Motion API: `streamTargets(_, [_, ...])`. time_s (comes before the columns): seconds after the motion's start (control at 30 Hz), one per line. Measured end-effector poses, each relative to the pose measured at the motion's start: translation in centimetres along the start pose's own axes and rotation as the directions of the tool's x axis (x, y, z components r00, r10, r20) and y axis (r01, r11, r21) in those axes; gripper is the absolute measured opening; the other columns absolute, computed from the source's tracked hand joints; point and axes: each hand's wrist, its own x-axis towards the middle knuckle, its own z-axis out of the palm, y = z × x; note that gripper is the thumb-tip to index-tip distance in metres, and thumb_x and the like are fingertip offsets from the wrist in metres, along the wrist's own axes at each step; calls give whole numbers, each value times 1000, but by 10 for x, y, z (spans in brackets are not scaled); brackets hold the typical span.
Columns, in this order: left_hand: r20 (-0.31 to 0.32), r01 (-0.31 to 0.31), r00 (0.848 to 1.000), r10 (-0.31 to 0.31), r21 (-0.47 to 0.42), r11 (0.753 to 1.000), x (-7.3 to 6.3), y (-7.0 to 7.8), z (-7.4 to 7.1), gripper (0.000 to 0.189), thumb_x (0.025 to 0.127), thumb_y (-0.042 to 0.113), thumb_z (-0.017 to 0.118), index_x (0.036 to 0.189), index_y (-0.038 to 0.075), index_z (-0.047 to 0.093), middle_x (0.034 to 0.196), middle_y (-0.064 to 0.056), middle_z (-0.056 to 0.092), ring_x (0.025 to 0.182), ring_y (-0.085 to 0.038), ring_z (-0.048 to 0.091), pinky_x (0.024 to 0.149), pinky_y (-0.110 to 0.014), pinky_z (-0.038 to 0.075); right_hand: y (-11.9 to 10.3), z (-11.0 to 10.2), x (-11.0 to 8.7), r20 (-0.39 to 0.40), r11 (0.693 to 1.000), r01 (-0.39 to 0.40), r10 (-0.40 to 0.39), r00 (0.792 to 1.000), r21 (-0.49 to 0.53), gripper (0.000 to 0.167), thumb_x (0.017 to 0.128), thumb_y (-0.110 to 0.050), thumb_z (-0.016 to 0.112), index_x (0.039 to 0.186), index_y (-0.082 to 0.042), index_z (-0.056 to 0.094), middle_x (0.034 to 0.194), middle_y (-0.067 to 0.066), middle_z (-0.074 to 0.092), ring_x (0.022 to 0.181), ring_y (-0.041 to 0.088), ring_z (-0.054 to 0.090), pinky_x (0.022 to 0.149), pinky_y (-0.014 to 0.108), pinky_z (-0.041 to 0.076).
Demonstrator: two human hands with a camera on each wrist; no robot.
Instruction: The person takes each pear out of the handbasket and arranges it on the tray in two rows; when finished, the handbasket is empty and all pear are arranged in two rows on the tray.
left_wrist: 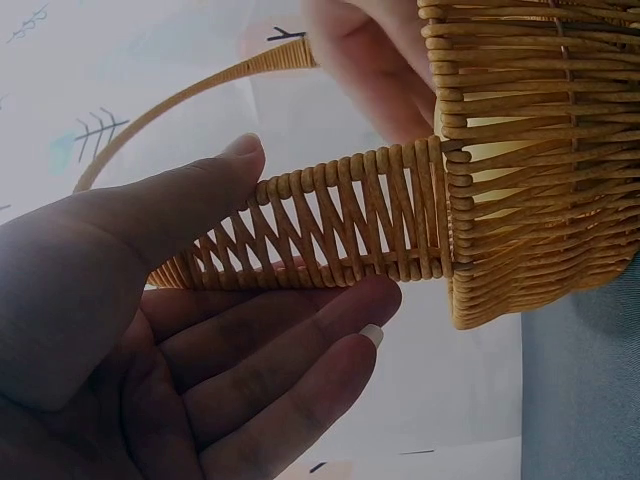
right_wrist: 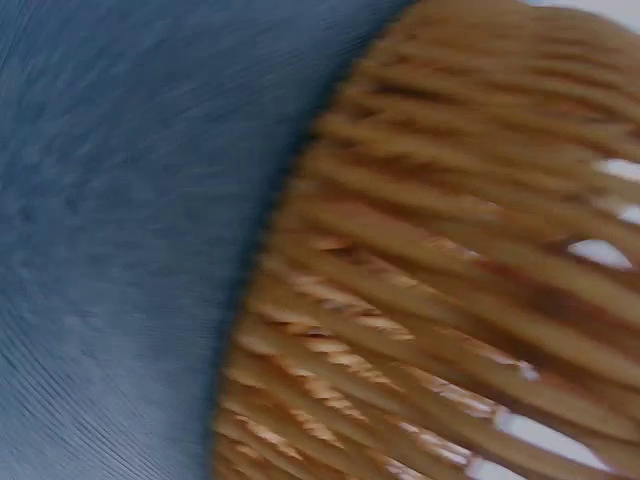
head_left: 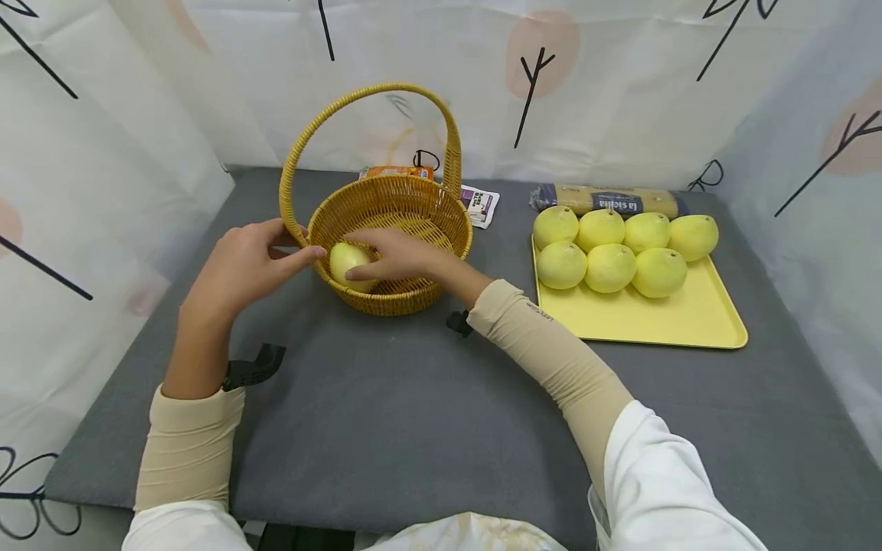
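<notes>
A woven wicker basket [head_left: 393, 306] with a tall arched handle [head_left: 372, 90] stands on the grey table. My left hand [head_left: 241, 264] holds the foot of that handle at the basket's left side. In the left wrist view, the thumb lies along one edge of the handle [left_wrist: 350, 215] and the fingers come round the other. Inside the basket, at its left wall, my right hand [head_left: 396, 256] grips a round yellow-green fruit [head_left: 341, 262] between thumb and fingers. The right wrist view shows only the basket's outer weave [right_wrist: 420, 250], blurred, with hand and fruit hidden.
Several more yellow-green fruits [head_left: 610, 268] sit in two rows on a yellow tray [head_left: 661, 329] at the right. Behind them lies a long printed package [head_left: 620, 200]. An orange packet [head_left: 406, 171] and a white-and-purple packet [head_left: 480, 205] lie behind the basket. Patterned white curtains [head_left: 613, 92] surround the table.
</notes>
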Motion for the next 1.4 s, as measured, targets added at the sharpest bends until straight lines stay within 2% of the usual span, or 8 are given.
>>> streamTargets(0.1, [8,1,1000,-1,-6,1000,0,0,2,55,93,53,68,121,6,64,122,-16,68,108,-37,67,87,-56,52,5,5,0,27,998,42,-44,999,55,78,93,-33,73,155,-4,34,138,10,52,110,19,55,84,31,49])
streamTargets(0.33, [-17,11,1000,-11,8,1000,-6,-2,-2,60,91,61,64,117,6,64,118,-15,69,106,-36,67,85,-55,52,3,-4,-12,134,1000,24,-21,991,-19,73,87,-16,76,148,-4,38,138,11,36,119,21,42,95,31,42])
streamTargets(0.47, [-18,4,1000,-4,9,1000,-7,-2,-5,59,91,60,64,117,7,64,118,-16,69,107,-37,67,85,-56,51,8,0,-10,179,997,51,-60,982,51,69,89,-15,73,144,-6,32,138,11,37,119,20,42,95,31,42])
streamTargets(0.7, [-6,1,1000,-1,15,1000,-4,1,-4,58,91,59,65,117,7,65,119,-16,69,106,-37,67,85,-56,52,19,1,-5,254,987,32,-71,964,156,82,91,-23,68,157,-8,23,146,8,38,116,20,48,93,33,44])
streamTargets(0.87, [-7,-7,1000,7,13,1000,-1,3,-5,52,93,53,68,118,7,65,119,-17,69,106,-37,67,85,-56,51,19,0,-6,234,975,-37,-16,972,218,70,93,-34,66,152,-13,36,128,6,49,105,21,54,85,35,49])
streamTargets(1.07, [-8,-6,1000,6,25,1000,-2,1,-5,52,93,51,67,118,6,65,119,-18,69,105,-38,67,85,-57,51,12,7,0,225,979,-117,77,971,169,80,94,-58,59,154,-13,31,128,2,49,110,14,52,89,30,47])
streamTargets(1.23, [-12,-5,1000,6,28,1000,-2,-1,-4,53,93,54,67,116,6,65,118,-17,69,105,-37,67,84,-57,52,6,11,4,187,967,-105,61,980,232,59,98,-51,58,138,-9,45,118,7,55,100,19,56,82,31,48])
streamTargets(1.4, [-8,-17,1000,17,21,1000,1,0,-3,54,93,54,67,117,6,65,118,-18,69,105,-38,67,84,-57,52,6,10,1,114,965,-66,38,993,254,55,102,-44,55,141,-7,44,133,6,50,118,16,52,95,31,45])
